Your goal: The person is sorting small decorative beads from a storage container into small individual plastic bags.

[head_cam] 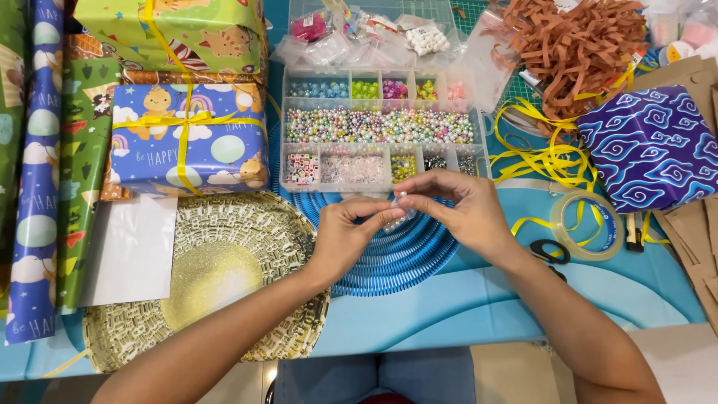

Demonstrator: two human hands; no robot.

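small clear bead packet (399, 215), pale beads inside, pinched by left hand (345, 233) and right hand (462, 211) fingertips, above blue mat (400, 258)

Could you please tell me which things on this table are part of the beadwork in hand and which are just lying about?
In use: left hand, right hand, small beads pinched between them, bead organiser box.

Lying about: wrapped gift, tape roll, scissors, paper shreds, gold plate.

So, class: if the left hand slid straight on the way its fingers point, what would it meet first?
Probably the right hand: the left hand points right and slightly up, their fingertips almost meeting around a small clear item.
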